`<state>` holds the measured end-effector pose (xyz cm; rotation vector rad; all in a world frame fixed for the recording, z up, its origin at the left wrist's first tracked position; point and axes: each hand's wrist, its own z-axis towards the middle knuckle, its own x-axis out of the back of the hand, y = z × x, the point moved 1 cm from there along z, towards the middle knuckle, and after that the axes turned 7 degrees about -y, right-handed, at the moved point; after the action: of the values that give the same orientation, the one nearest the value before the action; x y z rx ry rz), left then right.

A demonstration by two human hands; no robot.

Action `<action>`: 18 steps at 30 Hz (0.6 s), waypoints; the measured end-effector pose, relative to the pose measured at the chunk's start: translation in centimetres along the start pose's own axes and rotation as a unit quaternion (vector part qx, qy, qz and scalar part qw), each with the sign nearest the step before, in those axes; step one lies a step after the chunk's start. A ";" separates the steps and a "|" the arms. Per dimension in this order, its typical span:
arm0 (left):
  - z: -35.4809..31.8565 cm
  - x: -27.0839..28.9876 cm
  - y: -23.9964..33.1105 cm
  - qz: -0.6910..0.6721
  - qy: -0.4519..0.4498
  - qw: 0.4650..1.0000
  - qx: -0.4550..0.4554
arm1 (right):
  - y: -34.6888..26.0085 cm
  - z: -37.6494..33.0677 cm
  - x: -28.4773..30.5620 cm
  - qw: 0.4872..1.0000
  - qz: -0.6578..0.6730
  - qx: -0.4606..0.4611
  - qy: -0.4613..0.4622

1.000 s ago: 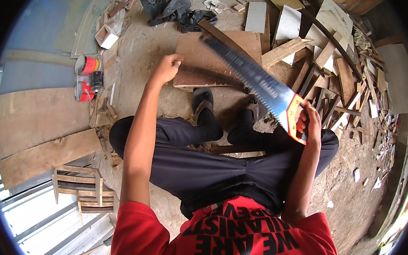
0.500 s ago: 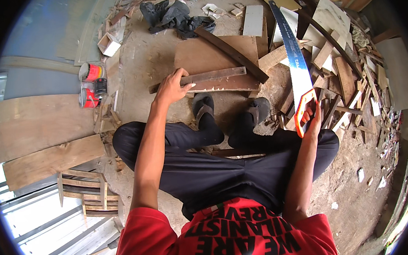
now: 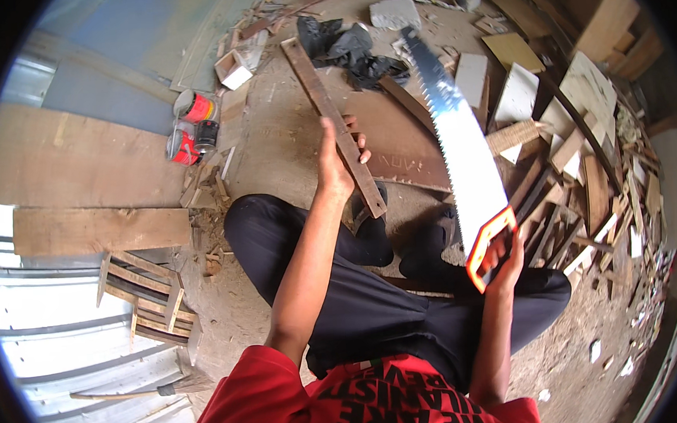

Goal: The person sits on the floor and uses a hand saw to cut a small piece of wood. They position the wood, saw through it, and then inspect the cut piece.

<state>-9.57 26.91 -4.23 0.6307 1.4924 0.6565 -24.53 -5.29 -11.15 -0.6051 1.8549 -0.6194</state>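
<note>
My left hand (image 3: 339,157) is closed around a narrow dark wooden strip (image 3: 317,96), which slants in the air from upper left to lower right above my feet. Small holes show near its ends. In my right hand (image 3: 504,263) is a hand saw (image 3: 463,153), gripped by its orange and white handle. The shiny blade points up and away, its teeth facing left. Between and beyond my hands a brown board (image 3: 388,131) lies on the ground, partly covered by the saw blade, with a dark wooden bar (image 3: 408,102) resting across it.
Piled wood offcuts (image 3: 576,174) spread along the right. Black plastic bags (image 3: 348,48) lie at the far middle, near a pale block (image 3: 394,13). Red and black paint cans (image 3: 193,108) stand at left, beside a wooden sheet (image 3: 80,161) and a slatted wooden frame (image 3: 146,293).
My left hand has lifted the wooden strip off the brown board and turned it steeply. The saw has moved left and nearer, its blade tilted further left. The head view has shifted.
</note>
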 end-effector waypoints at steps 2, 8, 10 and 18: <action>0.2 -1.1 1.3 -0.054 -0.041 0.997 -0.028 | 0.4 -2.3 -2.7 1.000 -0.030 -0.004 0.000; 0.6 -2.4 2.6 -0.070 0.022 0.992 -0.098 | 1.5 -5.1 -3.4 0.996 -0.061 -0.008 -0.063; 0.3 -2.5 2.6 -0.092 0.039 0.990 -0.097 | 1.6 -5.0 -2.9 0.996 -0.060 -0.017 -0.065; 0.0 -2.5 3.1 -0.219 -0.124 0.961 -0.114 | 1.2 -5.0 -3.6 0.994 -0.051 -0.047 -0.090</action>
<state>-9.55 27.15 -0.25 0.1827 1.2424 0.3788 -28.19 -1.30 -7.90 -0.7958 1.6983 -0.5277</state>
